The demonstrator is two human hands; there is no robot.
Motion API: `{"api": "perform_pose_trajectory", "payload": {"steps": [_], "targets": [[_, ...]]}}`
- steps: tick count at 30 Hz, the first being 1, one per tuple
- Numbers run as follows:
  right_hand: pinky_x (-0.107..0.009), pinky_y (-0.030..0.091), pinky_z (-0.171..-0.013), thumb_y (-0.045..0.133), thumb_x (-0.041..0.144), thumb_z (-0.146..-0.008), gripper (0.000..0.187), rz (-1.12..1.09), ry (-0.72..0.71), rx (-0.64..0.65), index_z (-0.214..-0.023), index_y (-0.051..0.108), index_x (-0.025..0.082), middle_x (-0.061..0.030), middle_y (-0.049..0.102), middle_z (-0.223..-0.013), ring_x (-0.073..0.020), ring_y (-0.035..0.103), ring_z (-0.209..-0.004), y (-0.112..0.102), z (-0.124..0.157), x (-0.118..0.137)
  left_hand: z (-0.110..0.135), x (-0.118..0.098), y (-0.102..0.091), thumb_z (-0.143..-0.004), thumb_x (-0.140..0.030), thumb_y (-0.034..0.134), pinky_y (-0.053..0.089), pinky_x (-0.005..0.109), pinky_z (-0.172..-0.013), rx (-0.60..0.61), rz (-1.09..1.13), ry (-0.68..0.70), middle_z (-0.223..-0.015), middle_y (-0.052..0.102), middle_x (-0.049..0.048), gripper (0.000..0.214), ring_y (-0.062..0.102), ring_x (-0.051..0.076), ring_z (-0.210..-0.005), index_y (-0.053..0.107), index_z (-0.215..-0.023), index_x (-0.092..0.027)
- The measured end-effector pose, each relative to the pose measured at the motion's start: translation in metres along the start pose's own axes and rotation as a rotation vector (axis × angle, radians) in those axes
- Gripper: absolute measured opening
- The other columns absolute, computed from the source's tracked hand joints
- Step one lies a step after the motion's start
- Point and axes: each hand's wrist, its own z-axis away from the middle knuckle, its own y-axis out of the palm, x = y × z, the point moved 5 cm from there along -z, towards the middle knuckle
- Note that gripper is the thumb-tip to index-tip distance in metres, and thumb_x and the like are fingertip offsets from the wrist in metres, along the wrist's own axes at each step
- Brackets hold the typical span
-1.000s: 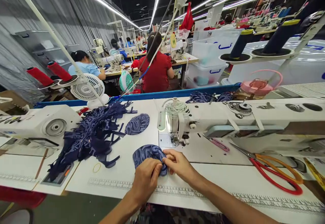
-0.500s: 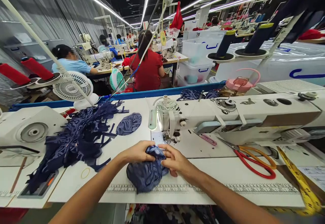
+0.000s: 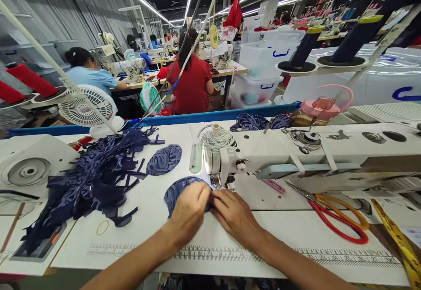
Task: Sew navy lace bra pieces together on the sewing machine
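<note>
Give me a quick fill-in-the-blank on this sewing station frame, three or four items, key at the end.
1. Both hands, left hand and right hand, press a navy patterned fabric piece flat in front of the ____ machine.
2. The scissors right of the hands have ____ handles.
3. A second oval fabric piece lies beside the heap of navy ____.
4. The desk fan is ____ in colour.

Missing words: sewing; red and orange; strips; white

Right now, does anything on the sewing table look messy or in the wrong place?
Yes. A tangled heap of navy fabric strips sprawls over the left of the table, some hanging across a dark panel at its front edge. The red-handled scissors lie open beside the sewing machine. Nothing looks spilled or broken.
</note>
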Motion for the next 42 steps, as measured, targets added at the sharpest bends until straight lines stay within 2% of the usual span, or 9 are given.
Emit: {"api": "perform_pose_trajectory", "payload": {"steps": [2, 4, 9, 12, 17, 22, 26, 35, 42], "targets": [[-0.037, 0.050, -0.080, 0.049, 0.017, -0.094, 0.016, -0.013, -0.031, 0.050, -0.103, 0.062, 0.018, -0.0098, 0.065, -0.102, -0.0217, 0.059, -0.093, -0.002, 0.000, 0.004, 0.017, -0.009, 0.015, -0.094, -0.010, 0.035, 0.048, 0.043, -0.099, -0.170, 0.051, 0.128, -0.124, 0.058, 0.0170, 0.036, 0.055, 0.025, -0.117, 0.045, -0.129, -0.012], [-0.036, 0.048, -0.081, 0.049, 0.019, -0.094, 0.019, -0.053, -0.074, 0.089, -0.107, 0.062, 0.018, -0.0099, 0.066, -0.106, -0.0217, 0.059, -0.096, -0.007, 0.002, 0.006, 0.027, -0.003, 0.026, -0.097, -0.018, 0.039, 0.044, 0.049, -0.106, -0.219, 0.053, 0.150, -0.134, 0.053, 0.0184, 0.041, 0.048, 0.028, -0.128, 0.038, -0.137, -0.010], [-0.032, 0.045, -0.076, 0.043, 0.017, -0.097, 0.026, -0.086, -0.015, 0.055, -0.111, 0.065, 0.020, -0.0068, 0.070, -0.089, -0.0180, 0.062, -0.080, -0.014, -0.004, -0.015, 0.025, 0.021, 0.025, -0.098, -0.024, 0.042, 0.035, 0.055, -0.112, -0.070, 0.051, 0.154, -0.139, 0.052, 0.0129, 0.044, 0.045, 0.027, -0.132, 0.040, -0.142, -0.019], [-0.029, 0.042, -0.065, 0.046, 0.014, -0.093, 0.028, -0.098, 0.135, 0.095, -0.106, 0.069, 0.024, -0.0028, 0.065, -0.071, -0.0164, 0.056, -0.062, -0.001, -0.020, -0.037, 0.022, 0.022, 0.019, -0.098, -0.028, 0.045, 0.036, 0.055, -0.110, -0.074, 0.016, 0.146, -0.136, 0.054, 0.0134, 0.041, 0.048, 0.028, -0.128, 0.047, -0.138, -0.018], [-0.028, 0.041, -0.060, 0.049, 0.021, -0.092, 0.024, -0.167, 0.241, 0.136, -0.107, 0.068, 0.026, -0.0032, 0.063, -0.072, -0.0178, 0.055, -0.063, 0.009, -0.033, -0.047, 0.023, 0.016, 0.017, -0.098, -0.039, 0.046, 0.040, 0.050, -0.103, -0.117, -0.034, 0.139, -0.138, 0.053, 0.0135, 0.044, 0.048, 0.029, -0.125, 0.049, -0.136, -0.017], [-0.029, 0.042, -0.066, 0.043, 0.017, -0.093, 0.030, -0.049, 0.060, 0.200, -0.115, 0.063, 0.022, -0.0076, 0.068, -0.090, -0.0184, 0.057, -0.074, -0.005, -0.016, -0.034, 0.010, 0.021, 0.011, -0.099, -0.036, 0.045, 0.041, 0.043, -0.097, -0.062, 0.071, 0.081, -0.136, 0.055, 0.0084, 0.037, 0.048, 0.026, -0.120, 0.051, -0.133, -0.021], [-0.031, 0.041, -0.064, 0.041, 0.009, -0.091, 0.042, 0.056, -0.112, 0.195, -0.129, 0.056, 0.020, -0.0081, 0.066, -0.099, -0.0169, 0.055, -0.070, -0.006, -0.004, -0.021, -0.007, 0.028, 0.015, -0.100, -0.027, 0.040, 0.045, 0.040, -0.087, -0.040, 0.120, 0.034, -0.117, 0.062, 0.0098, 0.031, 0.052, 0.025, -0.107, 0.054, -0.127, -0.020], [-0.042, 0.044, -0.082, 0.047, 0.019, -0.095, 0.035, 0.090, -0.012, 0.080, -0.128, 0.060, 0.021, -0.0091, 0.068, -0.082, -0.0256, 0.060, -0.087, 0.003, -0.007, -0.037, -0.032, 0.031, 0.020, -0.096, -0.021, 0.042, 0.044, 0.043, -0.093, -0.132, 0.049, -0.017, -0.097, 0.063, 0.0099, 0.023, 0.049, 0.027, -0.110, 0.063, -0.108, -0.020], [-0.040, 0.041, -0.081, 0.046, 0.021, -0.096, 0.036, 0.086, -0.009, 0.076, -0.131, 0.058, 0.020, -0.0112, 0.069, -0.093, -0.0227, 0.060, -0.086, 0.005, -0.004, -0.034, -0.030, 0.033, 0.014, -0.097, -0.023, 0.042, 0.043, 0.043, -0.094, -0.147, 0.051, 0.019, -0.093, 0.064, 0.0092, 0.024, 0.054, 0.025, -0.103, 0.063, -0.108, -0.019]]}}
